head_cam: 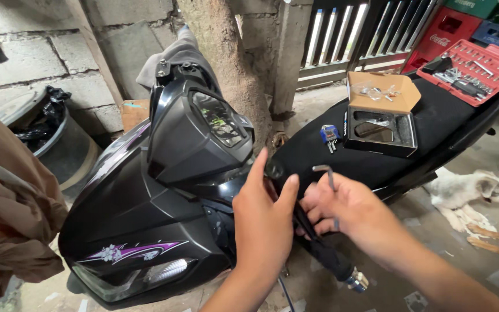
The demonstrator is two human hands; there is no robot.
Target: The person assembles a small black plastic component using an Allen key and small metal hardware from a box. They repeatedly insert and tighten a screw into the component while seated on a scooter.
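Note:
A black scooter lies tilted in front of me, its front cowl point(140, 225) with a purple flower decal at lower left and the instrument panel point(203, 133) above it. My left hand point(264, 216) rests with fingers extended against the handlebar area, thumb near a round black bar-end piece point(274, 169). In my right hand point(342, 208) is a bent metal hex key point(329, 176), its short arm sticking up past the fingers. The black handlebar grip point(327, 260) with a chrome end runs down below both hands.
On the black seat point(434, 121) lie an open cardboard box with a black part point(381, 112), a small blue plug point(330, 134) and a red socket tool case point(470, 70). A white dog point(469, 190) lies on the ground at right. Red and blue crates, concrete wall, tree trunk and a bin stand behind.

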